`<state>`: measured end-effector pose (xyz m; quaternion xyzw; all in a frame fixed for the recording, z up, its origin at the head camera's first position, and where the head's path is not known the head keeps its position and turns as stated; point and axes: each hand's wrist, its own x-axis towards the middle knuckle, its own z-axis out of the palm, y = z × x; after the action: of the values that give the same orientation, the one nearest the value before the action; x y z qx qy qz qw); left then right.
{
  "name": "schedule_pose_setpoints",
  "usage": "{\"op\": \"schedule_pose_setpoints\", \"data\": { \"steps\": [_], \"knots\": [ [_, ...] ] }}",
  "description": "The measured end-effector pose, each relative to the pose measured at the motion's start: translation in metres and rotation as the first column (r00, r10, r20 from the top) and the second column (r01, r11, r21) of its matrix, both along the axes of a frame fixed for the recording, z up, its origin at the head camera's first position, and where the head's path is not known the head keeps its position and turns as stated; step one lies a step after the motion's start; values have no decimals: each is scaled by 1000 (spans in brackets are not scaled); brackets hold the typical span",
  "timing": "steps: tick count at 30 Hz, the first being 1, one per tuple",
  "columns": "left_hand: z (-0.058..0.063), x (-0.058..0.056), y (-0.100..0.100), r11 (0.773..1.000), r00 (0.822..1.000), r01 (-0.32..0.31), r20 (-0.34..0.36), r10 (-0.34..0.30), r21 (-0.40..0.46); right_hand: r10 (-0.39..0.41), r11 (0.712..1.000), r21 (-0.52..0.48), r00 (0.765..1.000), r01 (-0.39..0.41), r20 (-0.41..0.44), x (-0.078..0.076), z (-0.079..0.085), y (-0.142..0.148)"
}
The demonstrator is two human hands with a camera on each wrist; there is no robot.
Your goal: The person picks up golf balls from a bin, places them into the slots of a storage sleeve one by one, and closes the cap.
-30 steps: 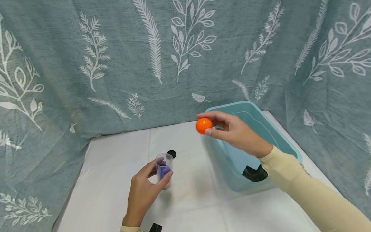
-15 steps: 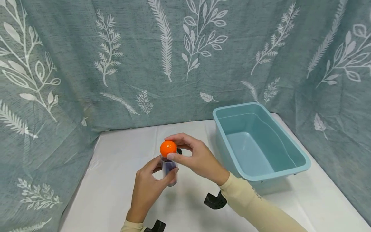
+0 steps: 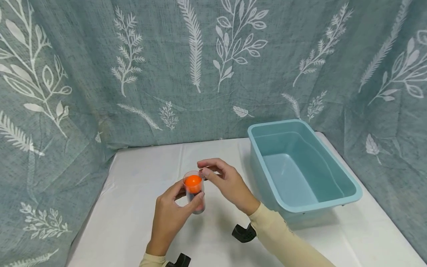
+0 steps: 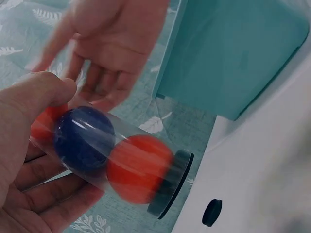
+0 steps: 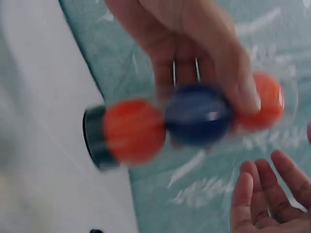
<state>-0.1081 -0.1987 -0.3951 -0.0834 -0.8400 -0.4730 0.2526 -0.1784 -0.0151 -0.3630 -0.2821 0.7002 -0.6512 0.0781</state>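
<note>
My left hand [image 3: 171, 213] grips a clear plastic tube [image 3: 199, 210], thumb on one side and fingers on the other, above the table. An orange ball [image 3: 193, 183] sits inside just below the open rim. Under it, in the left wrist view, come a dark blue ball [image 4: 85, 138] and a second orange ball [image 4: 141, 169]. A dark cap [image 4: 170, 185] closes the tube's lower end. Beside the rim is my right hand [image 3: 230, 185], its fingers loosely bent with nothing between them; the right wrist view shows its fingers [image 5: 260, 194] apart from the tube.
A light blue plastic tub [image 3: 303, 206] stands on the right of the white-covered table [image 3: 140, 178]. On the cloth lies a small black disc [image 4: 212, 212], mostly behind the right hand in the head view. A patterned grey-green curtain [image 3: 150, 55] surrounds the table.
The right hand has carried the orange ball left from over the tub to the tube and let it go. The ball is now inside at the top. The left hand keeps its grip.
</note>
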Motion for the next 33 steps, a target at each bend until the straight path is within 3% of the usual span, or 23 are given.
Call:
{"op": "schedule_pose_setpoints", "data": {
  "steps": [3,6,11,15,19,22,25,29,33],
  "knots": [
    [-3,0,-2,1000,1000,-12,12,12,-1,-74,997,-18,993,76,89,-13,-14,1],
    [-4,-2,-5,1000,1000,-21,18,21,-1,-140,990,12,983,139,122,-30,-26,-1],
    [-11,-3,-8,999,998,-38,60,37,18,-199,969,172,974,179,106,-53,-57,-9],
    [-18,-2,-10,998,995,-50,87,47,31,-192,942,293,979,162,76,-69,-82,-17],
    [-24,-6,-10,998,995,-50,89,46,37,-191,903,394,981,170,16,-83,-95,-23],
    [-27,-11,-9,998,994,-49,96,45,42,-165,847,499,983,184,-82,-91,-98,-26],
    [-33,-12,-8,997,990,-55,130,47,52,-91,768,613,980,183,-179,-95,-103,-32],
    [-40,-10,-9,996,983,-72,175,62,52,-4,679,710,968,186,-249,-96,-115,-44],
    [-44,-13,-10,995,976,-88,204,77,44,69,606,749,921,268,-384,-99,-126,-52]
  ]
}}
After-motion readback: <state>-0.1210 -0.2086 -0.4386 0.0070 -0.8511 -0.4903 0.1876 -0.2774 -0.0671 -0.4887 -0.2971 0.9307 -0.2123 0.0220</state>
